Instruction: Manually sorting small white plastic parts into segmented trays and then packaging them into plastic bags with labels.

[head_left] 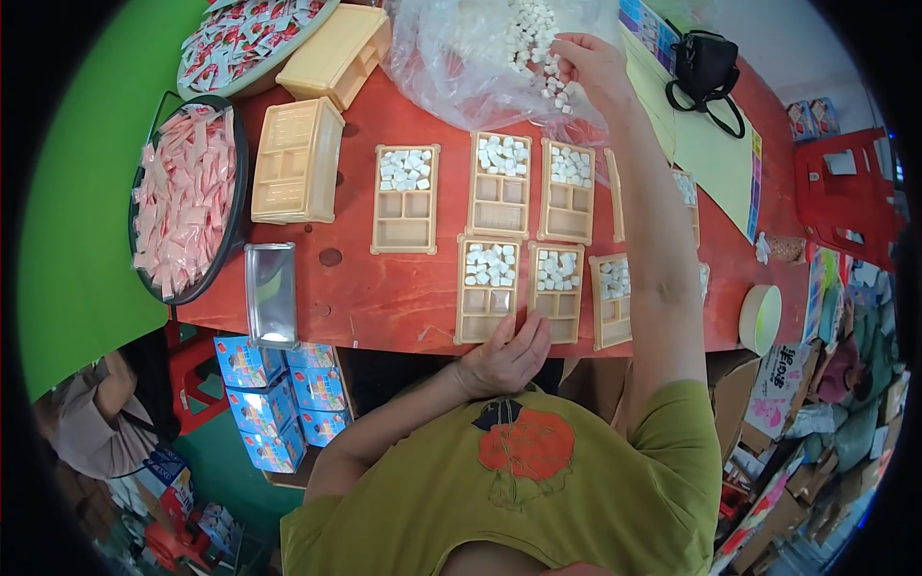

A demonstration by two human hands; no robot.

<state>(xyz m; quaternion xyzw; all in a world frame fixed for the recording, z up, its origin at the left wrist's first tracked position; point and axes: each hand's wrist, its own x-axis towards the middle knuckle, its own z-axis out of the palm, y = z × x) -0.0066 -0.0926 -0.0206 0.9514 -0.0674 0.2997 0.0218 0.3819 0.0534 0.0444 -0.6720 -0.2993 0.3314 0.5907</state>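
My right hand (584, 62) reaches to the far side of the table, fingers curved and apart beside loose white cubes (531, 34) that look like small marshmallows. They lie on a clear plastic bag (442, 72). Close to my body, my left hand (507, 357) has its fingers stretched out at the near edges of two cream compartment trays. One is the near-left tray (471, 327); the other is the tray beside it (567, 329). Several such trays, including a separate one (405, 233), hold white cubes in their far compartment. My right forearm hides part of the trays on the right.
Stacked cream trays (293, 158) stand at the left, near a dark basket of pink packets (187, 206) and a basin of red-white sachets (250, 43). A clear box (272, 293) sits at the near-left edge. A round tub (761, 320) and black pouch (706, 65) are rightward.
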